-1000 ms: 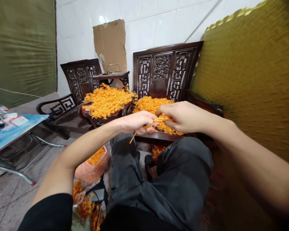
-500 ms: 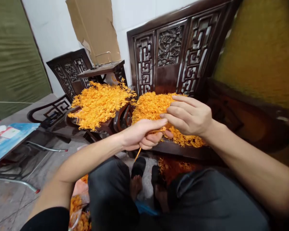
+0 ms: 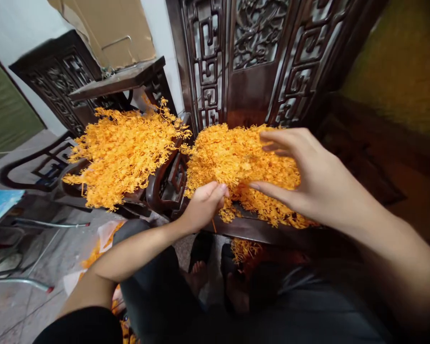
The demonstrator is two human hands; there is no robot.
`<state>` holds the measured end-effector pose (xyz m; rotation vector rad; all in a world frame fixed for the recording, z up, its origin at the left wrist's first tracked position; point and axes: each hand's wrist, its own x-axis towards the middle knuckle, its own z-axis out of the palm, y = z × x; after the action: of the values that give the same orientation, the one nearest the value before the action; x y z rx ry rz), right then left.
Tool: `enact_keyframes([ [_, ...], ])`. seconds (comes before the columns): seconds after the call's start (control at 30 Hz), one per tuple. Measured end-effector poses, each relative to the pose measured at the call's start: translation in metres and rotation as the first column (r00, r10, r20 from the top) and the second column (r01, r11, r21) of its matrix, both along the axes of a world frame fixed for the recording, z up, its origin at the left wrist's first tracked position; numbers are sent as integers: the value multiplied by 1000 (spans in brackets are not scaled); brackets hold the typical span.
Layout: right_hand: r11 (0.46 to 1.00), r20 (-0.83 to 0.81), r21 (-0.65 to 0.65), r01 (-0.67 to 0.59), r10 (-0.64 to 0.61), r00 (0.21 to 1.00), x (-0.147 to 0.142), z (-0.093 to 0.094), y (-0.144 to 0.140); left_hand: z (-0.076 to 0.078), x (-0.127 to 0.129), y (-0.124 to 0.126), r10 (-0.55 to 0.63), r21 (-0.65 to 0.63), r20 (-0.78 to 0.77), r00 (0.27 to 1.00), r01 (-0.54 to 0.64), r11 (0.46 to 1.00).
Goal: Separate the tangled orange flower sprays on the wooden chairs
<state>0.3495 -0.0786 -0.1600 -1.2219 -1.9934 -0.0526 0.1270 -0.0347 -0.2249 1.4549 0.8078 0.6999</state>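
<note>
- Orange sprig pile [image 3: 236,162] heaped on carved dark wooden chair [image 3: 251,76] seat.
- Left hand [image 3: 200,208] grip closed on thin orange stem [image 3: 213,224] at pile edge.
- Right hand [image 3: 308,177] spread open over pile.
- Second pile [image 3: 122,148] on neighbouring chair; white tiled wall [image 3: 14,28] behind.

Glossy dark carved wood chairs [image 3: 252,57], feathery plastic-looking orange sprigs [image 3: 236,157], matt brown cardboard [image 3: 111,28].

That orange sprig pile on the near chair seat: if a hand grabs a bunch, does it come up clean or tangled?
Probably tangled: the orange sprig pile is a mat of thin branching pieces that look interlocked. Likely light for its bulk, since it heaps loosely and overhangs the chair seat. Stray bits may well drop; the right hand hovers open above it, the left hand closed at its edge.
</note>
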Motion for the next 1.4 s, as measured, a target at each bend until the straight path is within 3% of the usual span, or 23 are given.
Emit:
enact_keyframes([
  [0.07,991,-35,-123,51,-56,998,-9,-10,1,-11,-1,2,32,119,-89,996,-21,993],
  [0.2,959,-49,-258,114,-131,990,-32,-43,12,-25,-1,7,55,344,-278,959,46,938],
  [0.3,953,-41,-286,98,-114,993,-39,-56,22,-36,1,17,77,460,-372,925,111,881],
  [0.4,960,64,-230,156,-146,987,-39,-56,33,-44,3,30,73,531,-466,882,213,820],
  [0.53,960,280,-184,210,-154,948,-35,-54,50,-45,5,45,86,574,-581,810,332,749],
  [0.7,915,201,-329,232,-172,964,-33,-68,72,-41,6,52,84,541,-710,699,466,700],
  [0.87,867,247,-428,254,-158,956,-27,-85,93,-50,6,50,74,513,-768,636,542,665],
  [1.03,796,39,-491,354,-385,922,-10,-98,117,-44,12,59,-36,463,-705,708,498,734],
  [1.23,805,-93,-463,373,-462,882,-9,-97,133,-24,10,71,-161,191,-509,846,293,937],
  [1.4,795,-165,-453,403,-520,838,-8,-95,133,-24,3,68,-240,-69,-269,933,230,971],
])
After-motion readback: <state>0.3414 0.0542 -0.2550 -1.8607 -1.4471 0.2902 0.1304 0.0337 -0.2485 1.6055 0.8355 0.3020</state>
